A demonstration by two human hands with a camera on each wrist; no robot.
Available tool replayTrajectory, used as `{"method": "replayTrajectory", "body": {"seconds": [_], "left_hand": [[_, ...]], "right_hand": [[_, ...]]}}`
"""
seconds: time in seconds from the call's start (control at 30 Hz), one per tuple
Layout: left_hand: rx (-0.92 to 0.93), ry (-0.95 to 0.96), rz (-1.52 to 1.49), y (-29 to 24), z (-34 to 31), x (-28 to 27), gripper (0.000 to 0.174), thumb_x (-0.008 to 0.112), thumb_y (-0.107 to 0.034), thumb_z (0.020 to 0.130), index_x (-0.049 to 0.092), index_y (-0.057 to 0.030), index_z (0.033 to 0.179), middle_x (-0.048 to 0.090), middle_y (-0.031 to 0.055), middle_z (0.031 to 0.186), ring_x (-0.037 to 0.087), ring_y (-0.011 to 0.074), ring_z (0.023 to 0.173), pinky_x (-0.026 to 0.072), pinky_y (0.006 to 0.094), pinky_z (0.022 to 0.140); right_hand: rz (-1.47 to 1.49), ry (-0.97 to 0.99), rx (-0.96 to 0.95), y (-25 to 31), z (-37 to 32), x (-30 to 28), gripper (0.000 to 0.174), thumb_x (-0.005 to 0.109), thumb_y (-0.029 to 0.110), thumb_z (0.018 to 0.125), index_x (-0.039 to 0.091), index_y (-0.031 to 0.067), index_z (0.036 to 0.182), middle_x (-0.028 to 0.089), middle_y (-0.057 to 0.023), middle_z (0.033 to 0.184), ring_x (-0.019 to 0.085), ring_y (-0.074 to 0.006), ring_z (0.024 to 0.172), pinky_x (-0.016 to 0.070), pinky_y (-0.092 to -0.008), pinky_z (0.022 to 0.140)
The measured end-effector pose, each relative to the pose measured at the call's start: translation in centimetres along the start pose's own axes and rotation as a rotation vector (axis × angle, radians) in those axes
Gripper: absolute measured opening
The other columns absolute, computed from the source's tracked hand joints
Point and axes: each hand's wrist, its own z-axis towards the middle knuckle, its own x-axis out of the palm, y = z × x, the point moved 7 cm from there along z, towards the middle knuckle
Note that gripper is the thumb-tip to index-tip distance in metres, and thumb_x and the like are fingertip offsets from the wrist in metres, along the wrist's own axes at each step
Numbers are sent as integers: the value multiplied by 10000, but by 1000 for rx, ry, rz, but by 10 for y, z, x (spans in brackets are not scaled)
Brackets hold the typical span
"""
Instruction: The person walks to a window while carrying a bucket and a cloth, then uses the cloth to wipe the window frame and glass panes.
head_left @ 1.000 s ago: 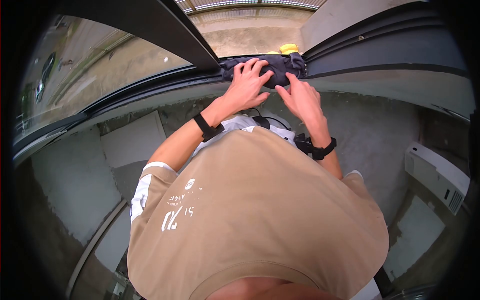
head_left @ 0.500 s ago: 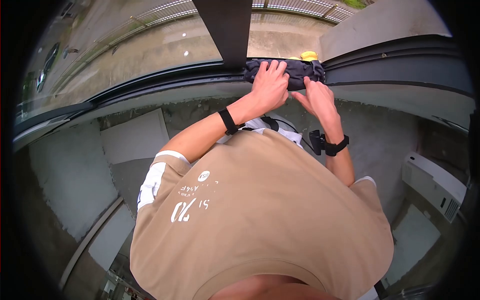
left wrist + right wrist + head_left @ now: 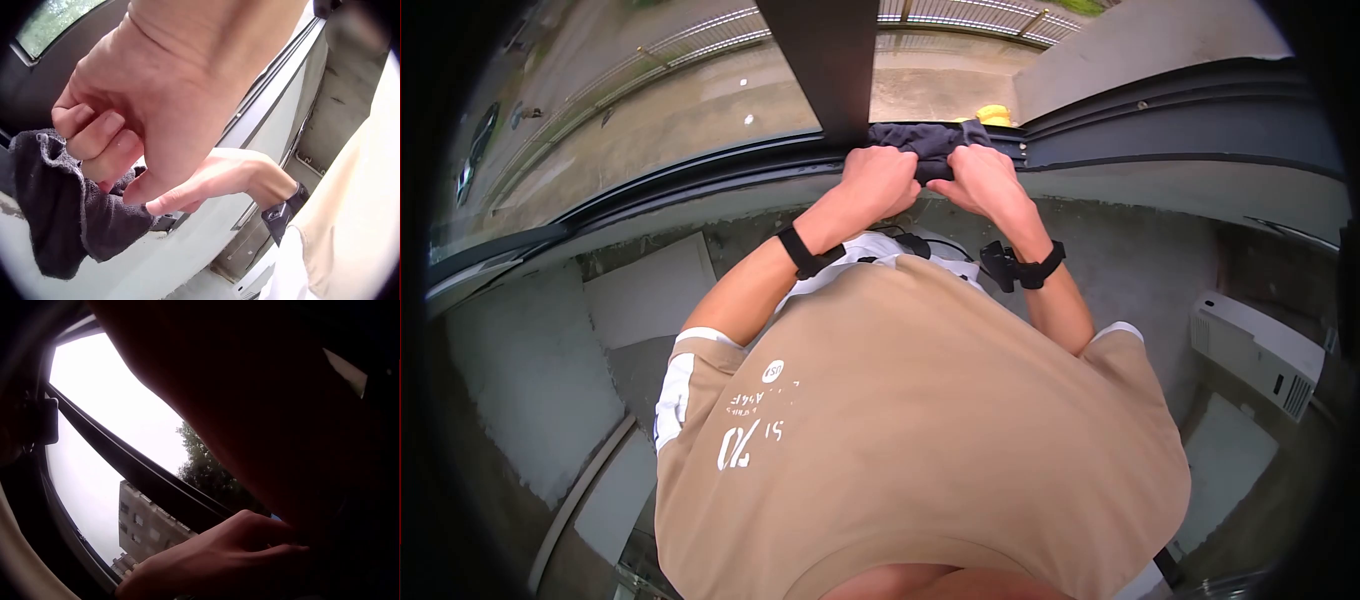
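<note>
At far left, a glass pane, set above a dark window track. Next, a thick dark post, standing on this track. Just below the foot of the post, the left hand, with fingers curled over a crumpled dark grey cloth and holding it. In the middle, this cloth, bunched over the track, with one part hanging in front of the pale wall. To the right, the right hand, holding the cloth too, as far as can be judged with fingertips hidden. Behind, a yellow object; further right, a dark window frame and, lower, a white vented unit.
</note>
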Motion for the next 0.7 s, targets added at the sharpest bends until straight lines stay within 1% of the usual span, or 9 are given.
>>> {"method": "replayTrajectory", "body": {"seconds": [0.13, 0.2, 0.3, 0.33, 0.4, 0.43, 0.5, 0.63, 0.7], "left_hand": [[34, -5, 12, -2, 0, 7, 284, 687, -210, 811, 742, -59, 1045, 736, 197, 812, 735, 383, 807, 593, 495, 705], [59, -66, 40, -5, 2, 7, 247, 675, -148, 800, 737, -67, 1024, 720, 202, 784, 728, 381, 790, 588, 497, 701], [106, -142, -37, 4, 1, 1, 255, 672, -124, 829, 738, -67, 1069, 704, 195, 756, 719, 368, 755, 574, 484, 687], [99, -141, -28, 7, -3, -2, 255, 672, -124, 829, 738, -67, 1069, 704, 195, 756, 719, 368, 755, 574, 484, 687], [-19, -190, -338, 18, -21, -14, 237, 689, -174, 851, 764, -106, 1065, 699, 160, 741, 700, 360, 722, 551, 475, 670], [-27, -187, -331, 18, -31, -22, 237, 689, -174, 851, 764, -106, 1065, 699, 160, 741, 700, 360, 722, 551, 475, 670], [-166, -107, -402, 28, -48, -30, 307, 695, -186, 897, 739, -79, 1181, 682, 125, 692, 681, 276, 636, 508, 372, 613], [-236, -65, -471, 45, -73, -20, 312, 679, -185, 906, 741, -93, 1197, 659, 123, 674, 641, 255, 599, 475, 359, 593], [-168, -54, -463, 42, -74, -16, 320, 666, -186, 911, 747, -109, 1210, 649, 124, 660, 612, 269, 586, 463, 383, 599]], "right_hand": [[17, -40, -19, -13, -2, 4, 311, 812, 315, 834, 730, 16, 830, 723, -181, 803, 712, -382, 814, 552, -464, 711], [162, -268, 16, -25, -5, 3, 228, 791, 282, 850, 718, 67, 872, 717, -169, 772, 716, -381, 793, 555, -488, 680], [215, -341, 30, -30, -11, 10, 145, 758, 235, 876, 702, 108, 916, 718, -135, 773, 712, -372, 782, 542, -486, 657], [253, -399, 19, -30, -14, 6, 157, 766, 214, 876, 689, 78, 861, 711, -126, 759, 708, -346, 749, 527, -449, 625], [289, -462, 5, -31, -17, -4, 159, 761, 211, 881, 685, 73, 860, 705, -125, 744, 704, -345, 729, 522, -441, 616], [317, -522, -2, -31, -20, -11, 162, 757, 208, 886, 681, 68, 858, 699, -124, 730, 699, -344, 710, 517, -434, 607], [341, -604, -52, -28, -20, -26, 166, 749, 195, 896, 665, 60, 848, 680, -127, 702, 687, -336, 668, 502, -415, 586], [368, -709, -34, -27, -12, -41, 164, 715, 179, 926, 637, 66, 837, 671, -149, 686, 678, -373, 651, 495, -435, 562], [465, -811, 7, -32, -6, -47, 140, 696, 163, 948, 634, 67, 866, 664, -146, 665, 678, -363, 629, 494, -432, 562]]}}
